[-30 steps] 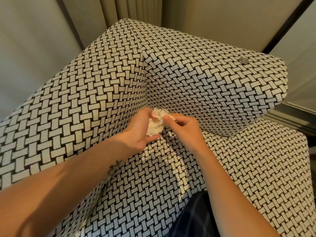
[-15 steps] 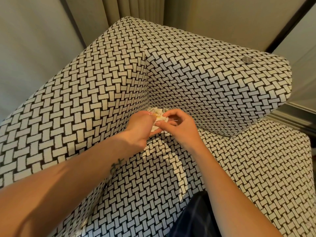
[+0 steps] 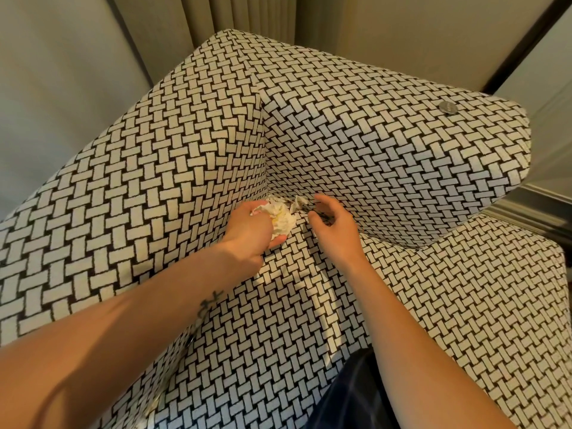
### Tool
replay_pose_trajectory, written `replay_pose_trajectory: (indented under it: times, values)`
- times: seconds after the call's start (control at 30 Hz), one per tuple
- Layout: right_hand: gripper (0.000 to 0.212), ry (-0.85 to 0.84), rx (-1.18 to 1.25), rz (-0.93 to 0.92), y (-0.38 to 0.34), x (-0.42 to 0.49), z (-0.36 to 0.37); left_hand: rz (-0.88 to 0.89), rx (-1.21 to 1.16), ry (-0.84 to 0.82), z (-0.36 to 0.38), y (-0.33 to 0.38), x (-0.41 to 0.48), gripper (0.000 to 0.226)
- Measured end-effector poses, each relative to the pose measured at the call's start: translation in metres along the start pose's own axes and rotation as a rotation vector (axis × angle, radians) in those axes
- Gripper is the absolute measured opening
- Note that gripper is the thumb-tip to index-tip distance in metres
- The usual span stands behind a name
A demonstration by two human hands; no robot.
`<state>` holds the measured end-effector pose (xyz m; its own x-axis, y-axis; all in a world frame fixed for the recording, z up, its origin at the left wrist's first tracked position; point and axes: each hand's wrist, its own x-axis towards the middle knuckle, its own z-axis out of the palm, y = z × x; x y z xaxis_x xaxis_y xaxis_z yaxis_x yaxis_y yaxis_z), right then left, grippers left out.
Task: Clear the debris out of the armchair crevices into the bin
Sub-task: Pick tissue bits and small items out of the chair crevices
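Observation:
The armchair [image 3: 387, 156] is covered in a black-and-white woven pattern. My left hand [image 3: 250, 229] grips a crumpled white paper wad [image 3: 282, 220] with a yellow spot, at the inner corner where backrest, arm and seat meet. Just right of the wad, a small pale scrap [image 3: 299, 200] sticks out of the crevice. My right hand [image 3: 335, 226] hovers beside that scrap, thumb and fingers curved and spread, with nothing between them. No bin is in view.
A small round silver disc [image 3: 448, 107] lies on top of the right arm. Curtains [image 3: 244, 17] and a wall stand behind the chair. Dark checked cloth [image 3: 356, 397] covers my lap at the bottom edge, over the seat cushion [image 3: 294, 320].
My right hand has let go of the paper wad and moved right, towards the crevice. My left hand keeps the wad, which now shows more.

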<state>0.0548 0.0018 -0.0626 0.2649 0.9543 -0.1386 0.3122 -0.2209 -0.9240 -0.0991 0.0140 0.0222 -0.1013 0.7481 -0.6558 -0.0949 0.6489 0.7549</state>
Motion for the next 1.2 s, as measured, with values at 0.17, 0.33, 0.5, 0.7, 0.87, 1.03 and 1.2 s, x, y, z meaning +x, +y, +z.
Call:
replay_pose_trajectory:
  times: [0.17,0.33,0.5,0.7,0.87,1.03,1.2]
  values:
    - [0.062,-0.146,-0.271,-0.075,0.013,0.017,0.019,-0.013,-0.008,-0.02,0.001,-0.002,-0.001,0.04]
    - [0.053,-0.028,-0.504,-0.083,0.023,0.03,0.035,-0.006,0.001,-0.02,0.004,-0.004,-0.003,0.03]
    - [0.04,0.192,-0.418,-0.057,0.025,0.034,0.05,-0.013,0.041,0.03,0.007,-0.007,0.0,0.035]
    - [0.02,0.168,-0.388,-0.029,0.028,0.035,0.043,-0.025,0.037,0.061,0.008,-0.004,-0.001,0.042]
    - [0.016,0.129,-0.434,-0.088,0.023,0.03,0.034,-0.006,0.052,0.049,0.009,-0.002,-0.005,0.043]
    - [0.027,0.157,-0.463,-0.169,0.008,0.024,0.034,0.003,0.066,0.036,0.008,-0.003,-0.004,0.032]
    - [0.032,0.02,-0.434,-0.217,0.016,0.03,0.042,0.015,0.079,0.015,0.008,-0.002,-0.005,0.03]
